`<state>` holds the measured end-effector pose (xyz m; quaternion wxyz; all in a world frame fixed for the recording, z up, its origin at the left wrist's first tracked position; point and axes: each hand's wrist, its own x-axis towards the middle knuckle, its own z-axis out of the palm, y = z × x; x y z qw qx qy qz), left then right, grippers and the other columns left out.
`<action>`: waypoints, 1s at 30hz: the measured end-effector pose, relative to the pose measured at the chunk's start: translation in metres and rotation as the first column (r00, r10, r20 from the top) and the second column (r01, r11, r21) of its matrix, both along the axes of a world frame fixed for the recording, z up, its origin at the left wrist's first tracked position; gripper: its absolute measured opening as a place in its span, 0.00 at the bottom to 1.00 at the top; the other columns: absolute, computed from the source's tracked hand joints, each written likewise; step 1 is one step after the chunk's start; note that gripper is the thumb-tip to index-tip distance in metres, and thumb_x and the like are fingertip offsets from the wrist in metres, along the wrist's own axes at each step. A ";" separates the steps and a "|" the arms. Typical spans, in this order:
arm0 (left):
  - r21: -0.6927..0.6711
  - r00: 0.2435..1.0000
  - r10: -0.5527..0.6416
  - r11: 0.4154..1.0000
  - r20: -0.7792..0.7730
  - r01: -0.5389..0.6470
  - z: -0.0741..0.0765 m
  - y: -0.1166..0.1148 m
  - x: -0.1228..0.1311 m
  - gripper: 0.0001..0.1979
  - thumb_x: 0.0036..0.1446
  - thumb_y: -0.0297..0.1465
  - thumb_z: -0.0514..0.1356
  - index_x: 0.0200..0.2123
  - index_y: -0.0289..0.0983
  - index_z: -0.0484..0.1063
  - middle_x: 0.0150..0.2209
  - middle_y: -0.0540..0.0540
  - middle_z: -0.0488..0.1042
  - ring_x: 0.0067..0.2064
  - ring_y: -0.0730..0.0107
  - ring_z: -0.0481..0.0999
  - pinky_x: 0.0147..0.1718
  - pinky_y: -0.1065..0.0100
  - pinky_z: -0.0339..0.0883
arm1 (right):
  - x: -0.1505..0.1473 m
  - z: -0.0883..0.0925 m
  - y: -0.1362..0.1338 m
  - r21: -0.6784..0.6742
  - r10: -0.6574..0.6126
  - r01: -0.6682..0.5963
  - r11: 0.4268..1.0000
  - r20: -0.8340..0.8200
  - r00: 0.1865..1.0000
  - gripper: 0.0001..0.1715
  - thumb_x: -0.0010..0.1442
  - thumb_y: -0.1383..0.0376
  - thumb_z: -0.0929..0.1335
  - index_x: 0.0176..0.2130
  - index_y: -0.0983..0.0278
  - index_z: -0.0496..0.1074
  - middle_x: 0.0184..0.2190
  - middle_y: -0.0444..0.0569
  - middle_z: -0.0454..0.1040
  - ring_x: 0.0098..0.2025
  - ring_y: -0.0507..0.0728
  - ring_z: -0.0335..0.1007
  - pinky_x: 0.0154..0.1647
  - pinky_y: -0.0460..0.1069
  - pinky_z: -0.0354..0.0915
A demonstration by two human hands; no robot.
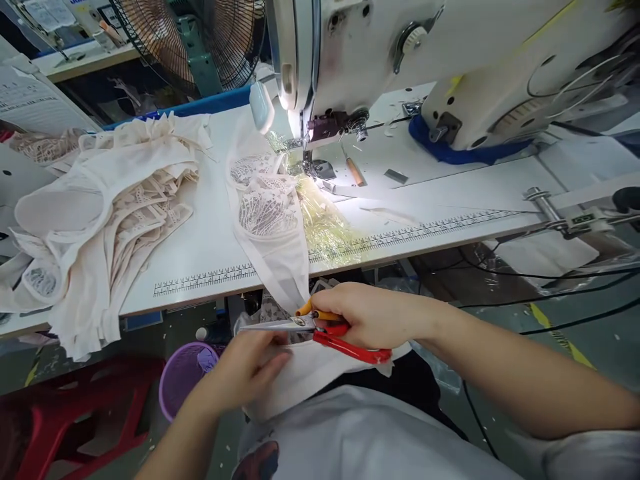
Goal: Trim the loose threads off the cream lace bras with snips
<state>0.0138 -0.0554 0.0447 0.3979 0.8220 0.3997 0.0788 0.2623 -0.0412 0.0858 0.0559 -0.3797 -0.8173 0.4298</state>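
My right hand (pixel 367 312) is closed round red-handled scissors (pixel 320 328) whose blades point left, just below the table's front edge. My left hand (pixel 250 365) pinches a cream fabric piece (pixel 310 373) lying across my lap, right under the blades. That fabric runs up as a cream lace garment (pixel 265 207) over the table edge toward the needle of a white sewing machine (pixel 380 53).
A heap of cream lace garments (pixel 110 207) lies on the left of the white table (pixel 200 253), which has a printed ruler along its front. A purple bin (pixel 185 377) and a red stool (pixel 85 413) stand on the floor at left. A fan (pixel 195 40) stands behind.
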 end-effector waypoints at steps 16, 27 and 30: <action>-0.794 0.682 0.643 0.589 0.347 -0.152 -0.010 -0.010 0.046 0.12 0.43 0.35 0.70 0.25 0.34 0.72 0.24 0.50 0.70 0.27 0.76 0.66 0.27 0.75 0.61 | 0.007 0.002 0.018 -0.039 0.055 -0.057 0.998 -0.053 0.997 0.13 0.50 0.69 0.65 0.24 0.61 0.53 0.20 0.38 0.58 0.21 0.50 0.54 0.19 0.45 0.50; -0.803 0.647 0.700 0.553 0.303 -0.221 -0.001 -0.008 0.056 0.10 0.41 0.33 0.71 0.23 0.36 0.74 0.25 0.49 0.71 0.31 0.71 0.68 0.34 0.71 0.64 | 0.006 0.006 0.022 -0.017 0.074 -0.075 0.997 -0.038 0.997 0.12 0.48 0.70 0.64 0.24 0.61 0.53 0.22 0.40 0.59 0.23 0.51 0.55 0.21 0.46 0.53; -0.800 0.633 0.706 0.558 0.318 -0.220 -0.001 -0.008 0.058 0.09 0.42 0.32 0.70 0.23 0.36 0.74 0.27 0.48 0.73 0.32 0.70 0.70 0.36 0.69 0.65 | 0.005 0.007 0.022 -0.027 0.076 -0.077 0.997 -0.033 0.997 0.11 0.48 0.70 0.64 0.24 0.61 0.53 0.23 0.40 0.60 0.24 0.51 0.56 0.21 0.46 0.54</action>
